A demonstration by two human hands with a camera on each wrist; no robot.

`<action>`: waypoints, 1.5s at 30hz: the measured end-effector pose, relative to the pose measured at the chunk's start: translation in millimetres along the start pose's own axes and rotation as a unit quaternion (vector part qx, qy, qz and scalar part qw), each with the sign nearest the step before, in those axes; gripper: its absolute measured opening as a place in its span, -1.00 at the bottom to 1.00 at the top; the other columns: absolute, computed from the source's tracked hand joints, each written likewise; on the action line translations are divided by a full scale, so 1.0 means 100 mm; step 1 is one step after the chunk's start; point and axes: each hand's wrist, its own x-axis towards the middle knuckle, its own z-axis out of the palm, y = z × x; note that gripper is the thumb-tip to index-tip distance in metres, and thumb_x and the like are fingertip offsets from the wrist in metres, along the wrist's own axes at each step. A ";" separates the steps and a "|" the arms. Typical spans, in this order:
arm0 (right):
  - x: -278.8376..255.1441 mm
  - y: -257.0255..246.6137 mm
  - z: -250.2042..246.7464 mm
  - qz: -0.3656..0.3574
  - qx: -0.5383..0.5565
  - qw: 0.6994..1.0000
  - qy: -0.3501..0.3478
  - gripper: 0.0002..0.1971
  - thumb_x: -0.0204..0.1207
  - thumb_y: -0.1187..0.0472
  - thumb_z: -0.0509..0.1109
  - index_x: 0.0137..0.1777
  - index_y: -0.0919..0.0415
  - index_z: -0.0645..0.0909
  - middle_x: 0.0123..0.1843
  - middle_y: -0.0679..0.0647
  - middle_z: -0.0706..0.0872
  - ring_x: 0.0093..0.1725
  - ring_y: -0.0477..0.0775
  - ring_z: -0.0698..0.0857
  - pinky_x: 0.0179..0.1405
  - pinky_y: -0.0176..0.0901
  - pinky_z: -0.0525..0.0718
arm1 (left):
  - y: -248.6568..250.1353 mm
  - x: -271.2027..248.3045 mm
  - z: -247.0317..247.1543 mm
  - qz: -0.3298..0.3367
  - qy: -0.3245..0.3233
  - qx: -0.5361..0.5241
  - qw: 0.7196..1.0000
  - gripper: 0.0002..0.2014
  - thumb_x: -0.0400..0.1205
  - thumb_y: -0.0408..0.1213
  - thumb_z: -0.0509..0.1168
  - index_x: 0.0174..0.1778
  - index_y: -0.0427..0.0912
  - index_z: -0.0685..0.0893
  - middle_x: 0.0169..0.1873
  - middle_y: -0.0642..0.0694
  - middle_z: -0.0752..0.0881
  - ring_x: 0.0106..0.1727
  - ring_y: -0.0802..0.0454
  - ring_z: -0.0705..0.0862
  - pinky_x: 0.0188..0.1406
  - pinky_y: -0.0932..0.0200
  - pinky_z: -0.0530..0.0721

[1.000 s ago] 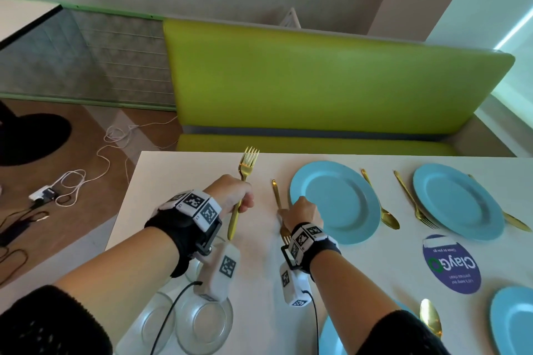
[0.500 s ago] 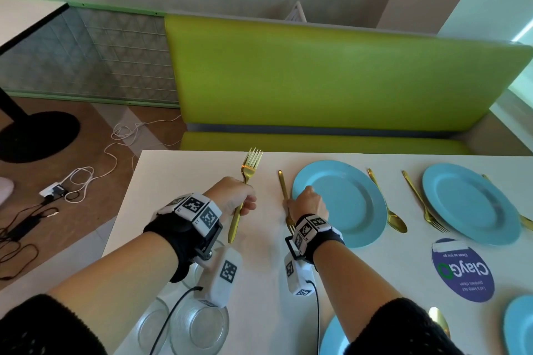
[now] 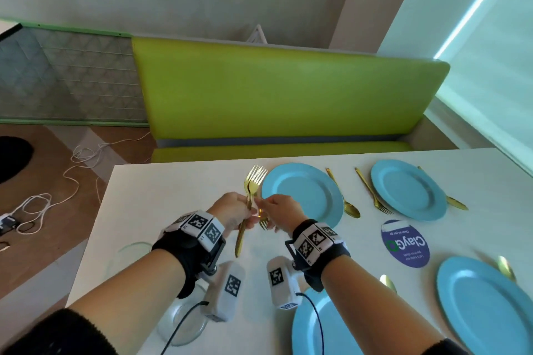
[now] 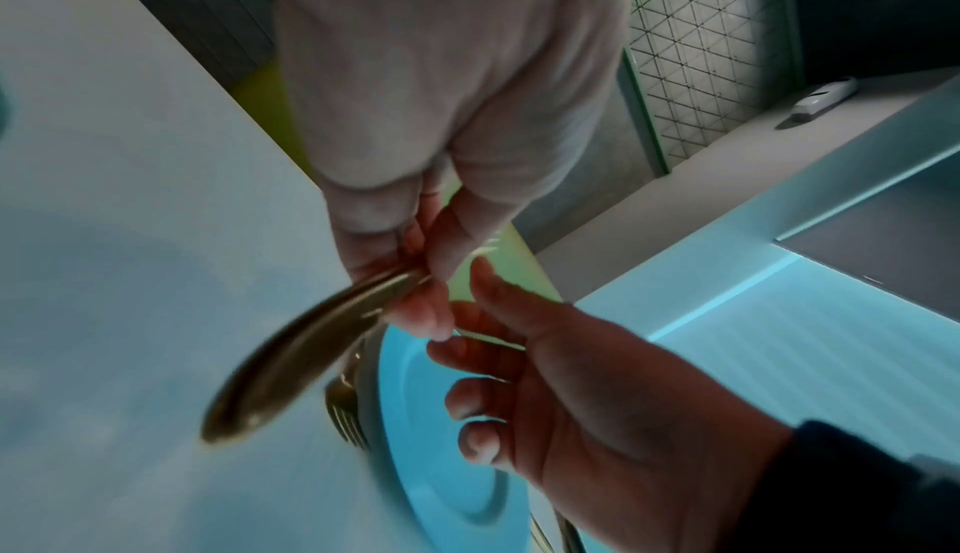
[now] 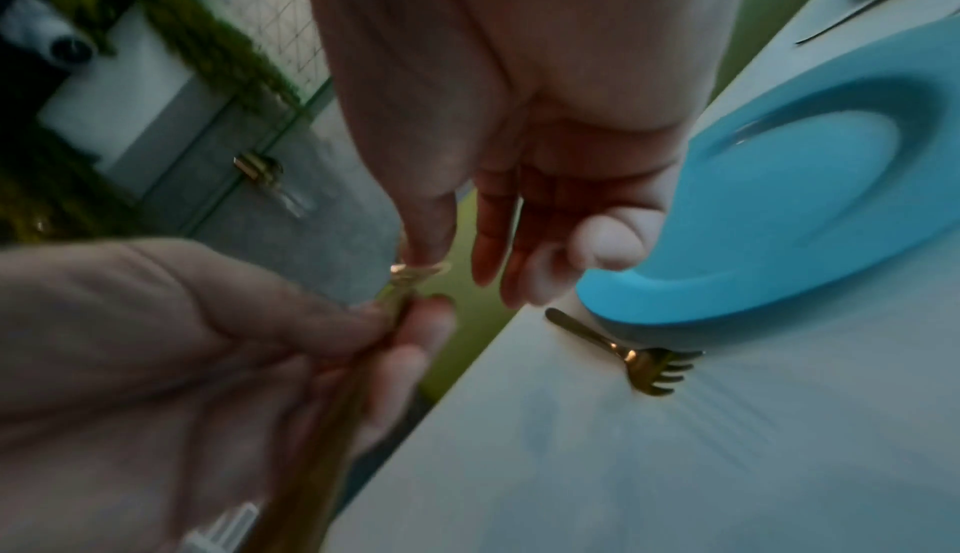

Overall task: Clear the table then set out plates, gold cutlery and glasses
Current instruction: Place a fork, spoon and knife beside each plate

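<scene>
My left hand (image 3: pixel 235 210) grips a small bundle of gold forks (image 3: pixel 255 179) by the handles, tines up and away from me, just left of a blue plate (image 3: pixel 302 196). In the left wrist view the handles (image 4: pixel 291 361) are blurred. My right hand (image 3: pixel 278 206) is right beside it with its fingers (image 5: pixel 493 250) straight and spread. Its thumb tip touches the neck of the forks (image 5: pixel 410 274), and no finger closes on them. One gold fork (image 5: pixel 639 361) lies on the white table (image 3: pixel 161 199) against the plate's left rim (image 5: pixel 675 299), tines towards me.
Farther right a second blue plate (image 3: pixel 408 190) has a gold spoon (image 3: pixel 350 207) and fork (image 3: pixel 375 196) beside it. Two more blue plates (image 3: pixel 484 305) lie at the near right. Clear glass dishes (image 3: pixel 181 323) sit at the near left corner. A purple round sticker (image 3: pixel 406 242) lies flat. A green bench (image 3: pixel 274 95) runs behind the table.
My right hand has let go of the fork it laid beside the plate and risen to the forks in my left hand. My left hand has moved right, towards the plate.
</scene>
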 end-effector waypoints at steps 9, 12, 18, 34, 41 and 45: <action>-0.80 0.49 -0.25 0.046 0.128 0.989 0.059 -0.74 0.58 0.10 0.33 -0.36 0.06 0.54 -0.43 -0.03 0.62 -0.51 -0.09 0.53 -0.61 -0.32 0.45 | -0.19 -0.40 0.65 0.038 -0.099 0.023 0.994 -0.85 0.61 -0.63 0.18 -0.02 -0.36 0.58 -0.31 -0.26 0.68 -0.31 -0.07 0.68 -0.27 0.15 0.72; -1.02 0.67 -0.35 0.066 0.147 0.983 0.084 -0.76 0.56 0.12 0.36 -0.36 0.05 0.59 -0.45 -0.02 0.62 -0.48 -0.08 0.54 -0.54 -0.29 0.50 | -0.23 -0.53 0.86 0.041 -0.118 0.026 0.992 -0.84 0.61 -0.62 0.19 0.04 -0.36 0.55 -0.29 -0.26 0.68 -0.31 -0.07 0.69 -0.29 0.15 0.73; -1.23 0.95 -0.61 0.098 0.212 0.965 0.122 -0.81 0.51 0.19 0.42 -0.35 0.09 0.63 -0.43 0.04 0.63 -0.44 -0.04 0.55 -0.49 -0.24 0.51 | -0.24 -0.78 1.29 0.056 -0.117 0.039 0.991 -0.86 0.62 -0.56 0.23 -0.13 -0.23 0.53 -0.25 -0.24 0.69 -0.29 -0.06 0.69 -0.03 -0.04 0.74; -1.66 2.10 -1.46 0.138 0.119 0.966 0.185 -0.72 0.55 0.18 0.35 -0.42 0.10 0.56 -0.32 0.11 0.68 -0.44 0.05 0.58 -0.45 -0.20 0.56 | -0.34 -0.99 1.93 0.047 -0.032 -0.035 0.998 -0.87 0.63 -0.58 0.20 -0.07 -0.27 0.45 -0.28 -0.18 0.62 -0.36 0.00 0.65 -0.42 0.24 0.70; -1.69 2.66 -1.47 0.195 -0.033 0.971 0.138 -0.70 0.53 0.19 0.35 -0.46 0.11 0.53 -0.35 0.09 0.65 -0.28 0.11 0.61 -0.01 -0.04 0.70 | -0.48 -0.99 2.00 0.040 0.005 -0.047 0.998 -0.76 0.64 -0.59 0.15 -0.26 -0.19 0.41 -0.34 -0.18 0.61 -0.49 0.04 0.65 -0.57 0.28 0.66; -1.67 2.82 -1.44 0.197 -0.111 0.968 0.107 -0.82 0.55 0.14 0.35 0.02 0.19 0.73 0.07 0.13 0.77 0.12 0.15 0.70 0.04 -0.20 0.59 | -0.54 -0.99 2.02 0.037 0.022 -0.052 0.998 -0.76 0.64 -0.59 0.14 -0.26 -0.19 0.40 -0.35 -0.18 0.61 -0.58 0.10 0.66 -0.64 0.34 0.64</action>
